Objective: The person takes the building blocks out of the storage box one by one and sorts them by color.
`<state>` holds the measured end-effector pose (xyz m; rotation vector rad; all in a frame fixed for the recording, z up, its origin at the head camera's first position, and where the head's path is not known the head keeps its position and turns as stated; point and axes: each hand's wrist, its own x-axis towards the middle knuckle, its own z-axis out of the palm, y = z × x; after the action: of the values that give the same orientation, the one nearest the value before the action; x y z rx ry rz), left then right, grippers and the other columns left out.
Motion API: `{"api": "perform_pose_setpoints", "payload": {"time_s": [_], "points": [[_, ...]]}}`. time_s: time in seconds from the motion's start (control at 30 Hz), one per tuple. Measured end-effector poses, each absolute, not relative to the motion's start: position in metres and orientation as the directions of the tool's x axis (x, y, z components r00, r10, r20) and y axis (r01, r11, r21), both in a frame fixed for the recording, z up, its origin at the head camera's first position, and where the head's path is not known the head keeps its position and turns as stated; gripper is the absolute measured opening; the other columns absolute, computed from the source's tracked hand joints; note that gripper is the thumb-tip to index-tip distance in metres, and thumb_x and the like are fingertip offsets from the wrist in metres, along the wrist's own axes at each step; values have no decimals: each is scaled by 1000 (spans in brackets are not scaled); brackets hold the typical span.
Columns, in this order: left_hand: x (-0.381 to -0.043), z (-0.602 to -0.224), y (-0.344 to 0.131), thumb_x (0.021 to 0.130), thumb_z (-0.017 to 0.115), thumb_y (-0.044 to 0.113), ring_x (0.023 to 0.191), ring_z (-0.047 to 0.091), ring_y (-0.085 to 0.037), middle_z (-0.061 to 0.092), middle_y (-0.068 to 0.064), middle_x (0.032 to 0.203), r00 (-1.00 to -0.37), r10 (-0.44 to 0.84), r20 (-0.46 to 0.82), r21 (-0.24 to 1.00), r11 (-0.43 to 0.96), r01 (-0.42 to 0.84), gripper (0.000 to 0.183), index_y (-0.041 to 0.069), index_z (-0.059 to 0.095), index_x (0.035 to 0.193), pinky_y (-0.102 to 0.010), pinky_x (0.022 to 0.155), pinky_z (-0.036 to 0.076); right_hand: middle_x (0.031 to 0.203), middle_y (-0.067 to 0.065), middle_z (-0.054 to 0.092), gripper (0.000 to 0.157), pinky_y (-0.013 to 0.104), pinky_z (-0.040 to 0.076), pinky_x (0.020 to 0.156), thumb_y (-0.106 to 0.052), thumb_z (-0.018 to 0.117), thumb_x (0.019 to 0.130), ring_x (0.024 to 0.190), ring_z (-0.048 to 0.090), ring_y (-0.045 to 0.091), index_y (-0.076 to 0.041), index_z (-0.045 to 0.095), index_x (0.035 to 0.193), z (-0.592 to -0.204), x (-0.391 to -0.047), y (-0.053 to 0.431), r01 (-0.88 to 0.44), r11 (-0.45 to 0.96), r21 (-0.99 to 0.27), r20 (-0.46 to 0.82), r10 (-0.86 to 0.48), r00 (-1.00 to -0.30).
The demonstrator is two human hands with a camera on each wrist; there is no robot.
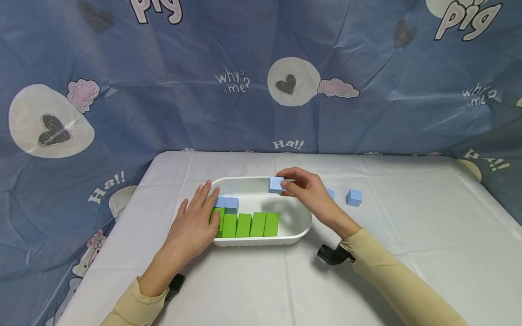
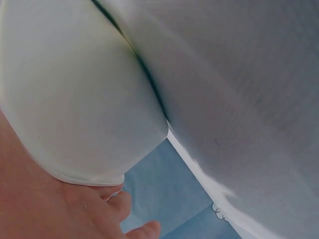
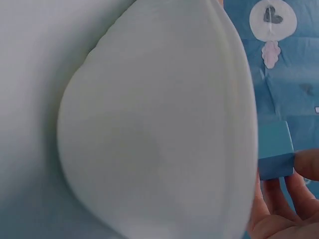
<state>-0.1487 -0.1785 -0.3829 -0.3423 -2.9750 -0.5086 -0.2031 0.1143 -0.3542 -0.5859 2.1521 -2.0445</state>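
Note:
A light-blue cube [image 1: 275, 184] is pinched between the thumb and fingers of my right hand [image 1: 307, 192], above the far side of a white oval-ended tray [image 1: 261, 242]. The right wrist view catches the same cube [image 3: 275, 149] beyond the tray wall [image 3: 164, 109]. My left hand [image 1: 193, 226] lies with straight, spread fingers over the tray's left end, its thumb at the leftmost green block [image 1: 220, 217]. Several green blocks [image 1: 244, 225] stand in a row along the near wall. Behind them sit light-blue cubes [image 1: 232, 205], partly covered by the left fingers.
Right of the tray, a light-blue cube [image 1: 354, 198] lies on the white-covered table [image 1: 253, 290]; another [image 1: 331, 193] is partly hidden behind my right hand. A blue printed cloth [image 1: 228, 117] hangs along the table's far edge.

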Motion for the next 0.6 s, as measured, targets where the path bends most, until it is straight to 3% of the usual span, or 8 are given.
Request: {"api": "perform_pose_setpoints", "payload": {"time_s": [0.6], "points": [[-147,-382,-178,102,39,26,150,9,-27,12,-11,164,-968,206,142,317,917,242,58,8,29,156,-60,113,12,125,15,61,29,39,52,92,-13,62,97,105,63,27,0,61,123,-344,-199,158,-217,44,-975,196,-283,-939]]}}
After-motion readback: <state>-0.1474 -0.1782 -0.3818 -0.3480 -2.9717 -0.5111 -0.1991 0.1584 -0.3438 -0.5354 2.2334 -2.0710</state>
